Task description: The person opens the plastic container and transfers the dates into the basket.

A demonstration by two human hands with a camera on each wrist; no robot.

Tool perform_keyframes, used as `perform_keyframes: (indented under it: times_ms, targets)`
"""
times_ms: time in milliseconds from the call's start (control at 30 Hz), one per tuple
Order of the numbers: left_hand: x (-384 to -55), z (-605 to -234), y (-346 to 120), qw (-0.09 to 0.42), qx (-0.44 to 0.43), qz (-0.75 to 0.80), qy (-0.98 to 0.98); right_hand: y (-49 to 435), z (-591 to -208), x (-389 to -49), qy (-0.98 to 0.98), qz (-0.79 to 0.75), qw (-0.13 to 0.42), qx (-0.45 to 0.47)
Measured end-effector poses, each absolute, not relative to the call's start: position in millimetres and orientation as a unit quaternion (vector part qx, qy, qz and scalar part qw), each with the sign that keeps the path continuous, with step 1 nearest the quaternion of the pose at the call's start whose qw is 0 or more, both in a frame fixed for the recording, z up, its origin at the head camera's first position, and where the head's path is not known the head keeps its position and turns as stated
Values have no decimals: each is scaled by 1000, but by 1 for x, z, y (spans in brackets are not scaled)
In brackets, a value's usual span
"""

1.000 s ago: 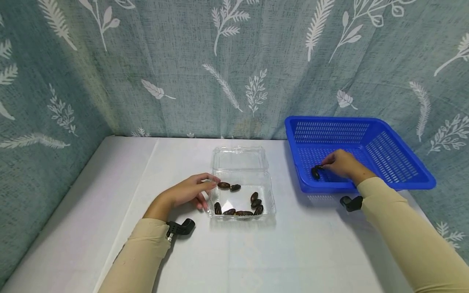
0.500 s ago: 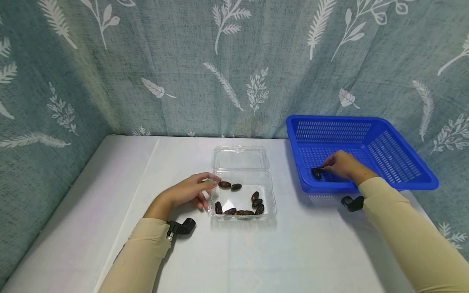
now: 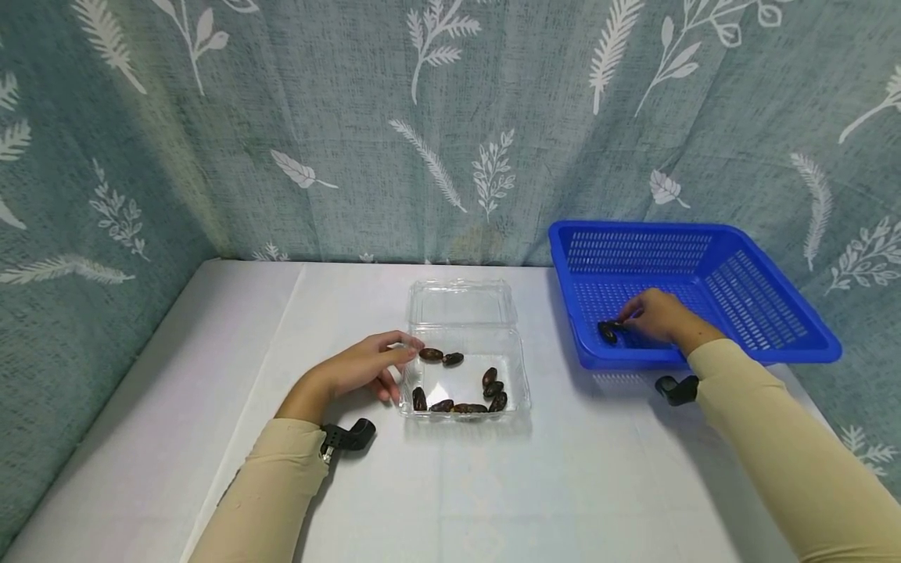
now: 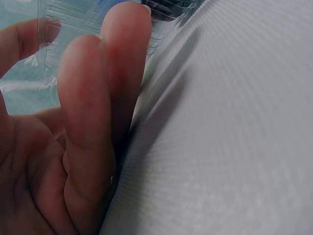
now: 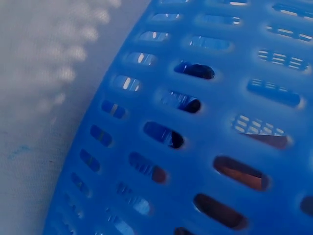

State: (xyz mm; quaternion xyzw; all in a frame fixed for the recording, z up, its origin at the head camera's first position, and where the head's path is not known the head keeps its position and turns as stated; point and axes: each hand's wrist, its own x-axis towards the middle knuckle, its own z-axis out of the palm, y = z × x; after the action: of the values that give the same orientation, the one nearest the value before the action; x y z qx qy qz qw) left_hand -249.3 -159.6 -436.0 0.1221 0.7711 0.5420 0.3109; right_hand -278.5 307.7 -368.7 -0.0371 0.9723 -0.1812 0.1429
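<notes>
A clear plastic clamshell container (image 3: pixel 522 367) lies with its lid (image 3: pixel 461 305) folded back. Several dark brown dates sit inside, among them one date (image 3: pixel 432 355) by its back left corner and another date (image 3: pixel 470 408) along the front wall. My left hand (image 3: pixel 362 363) holds the container's left side, thumb and index finger over the rim, other fingers outside. Inside the blue basket (image 3: pixel 580 356), my right hand (image 3: pixel 658 314) pinches a dark date (image 3: pixel 619 324) beside another date (image 3: pixel 607 333). In the right wrist view, the slotted basket wall (image 5: pixel 195 127) mostly hides the fingers.
A white cloth (image 3: pixel 493 493) covers the table. Behind it hangs a green-grey leaf-patterned curtain (image 3: pixel 352 195). The basket's raised wall stands between the right wrist camera and that hand's fingers.
Both hands keep nearly the same places. The right fingers shift slightly at the dates in the basket, and the whole head view moves a little.
</notes>
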Motion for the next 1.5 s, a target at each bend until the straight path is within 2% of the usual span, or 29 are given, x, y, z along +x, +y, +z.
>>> perform_keyframes:
  times_ms: [133, 300, 467, 633, 733, 967, 1133, 1500]
  targets:
    - [-248, -438, -161, 313, 124, 543, 769, 308, -367, -277, 976, -189, 102, -38]
    - [-248, -437, -160, 312, 124, 543, 770, 300, -356, -268, 974, -223, -3, -50]
    - [-249, -435, -161, 313, 122, 542, 770, 264, -337, -247, 949, -282, -106, -92]
    - [-248, -436, -164, 315, 120, 538, 772, 218, -333, -230, 914, -335, -148, -173]
    - [-249, -435, -164, 313, 123, 541, 771, 195, -336, -221, 895, -366, -144, -210]
    - [-249, -435, -163, 315, 128, 542, 768, 151, -350, -207, 862, -437, -73, -248]
    - [-247, -434, -162, 317, 123, 543, 768, 123, -361, -208, 848, -465, -25, -253]
    - [-247, -432, -164, 321, 120, 539, 770, 75, -390, -215, 822, -501, 43, -268]
